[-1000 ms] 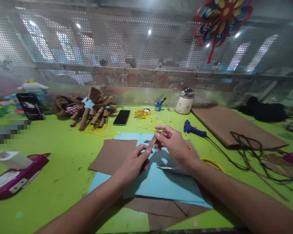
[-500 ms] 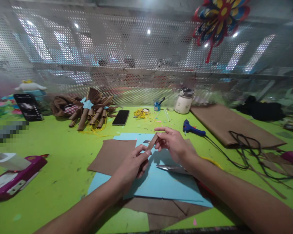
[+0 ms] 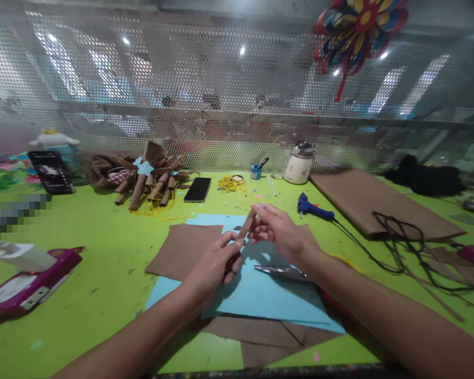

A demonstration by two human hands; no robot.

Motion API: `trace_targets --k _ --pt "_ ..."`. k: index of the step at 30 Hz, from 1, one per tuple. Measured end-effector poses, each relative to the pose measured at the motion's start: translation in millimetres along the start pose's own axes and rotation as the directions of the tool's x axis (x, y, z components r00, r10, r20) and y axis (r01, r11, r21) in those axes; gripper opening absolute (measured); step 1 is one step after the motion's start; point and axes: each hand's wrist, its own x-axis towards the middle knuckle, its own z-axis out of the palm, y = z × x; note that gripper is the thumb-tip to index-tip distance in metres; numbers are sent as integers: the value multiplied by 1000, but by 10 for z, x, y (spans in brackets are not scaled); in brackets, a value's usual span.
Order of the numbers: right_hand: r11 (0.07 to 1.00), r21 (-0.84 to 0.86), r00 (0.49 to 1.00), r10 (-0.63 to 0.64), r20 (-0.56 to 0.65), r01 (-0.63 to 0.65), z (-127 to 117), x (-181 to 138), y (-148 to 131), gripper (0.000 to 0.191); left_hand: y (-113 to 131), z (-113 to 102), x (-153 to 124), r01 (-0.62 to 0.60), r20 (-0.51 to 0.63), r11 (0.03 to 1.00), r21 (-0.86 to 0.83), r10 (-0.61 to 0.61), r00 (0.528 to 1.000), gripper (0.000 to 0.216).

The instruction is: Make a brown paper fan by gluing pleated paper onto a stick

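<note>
Between my two hands is a narrow folded strip of brown paper [image 3: 246, 225], tilted up to the right. My left hand [image 3: 217, 259] pinches its lower end between thumb and fingers. At the upper end, my right hand [image 3: 275, 227] has its thumb and fingertips closed on the strip. Below them lie light blue paper sheets [image 3: 260, 302] with a square of brown paper [image 3: 185, 250] overlapping on the left. Silver scissor blades [image 3: 280, 271] rest on the blue sheet beneath my right forearm, which hides the rest of the scissors.
A blue glue gun [image 3: 314, 207] with a black cord lies to the right, before a large folded brown sheet [image 3: 379, 205]. Behind are a phone [image 3: 198, 189], rolled brown paper pieces [image 3: 142, 187] and a bottle [image 3: 298, 164]. A purple power strip [image 3: 31, 287] sits at left.
My right fingers have closed in on the strip's upper end, the index finger now bent over it instead of stretched out. The view has shifted slightly.
</note>
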Motion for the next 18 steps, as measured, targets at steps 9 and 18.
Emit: trace_targets --k 9,18 --pt "995 -17 995 -96 17 97 44 -14 103 60 6 13 -21 1 48 1000 -26 1 999 20" --pt "998 55 998 -47 44 44 47 -30 90 56 -39 -20 -13 10 81 998 -54 -6 997 20"
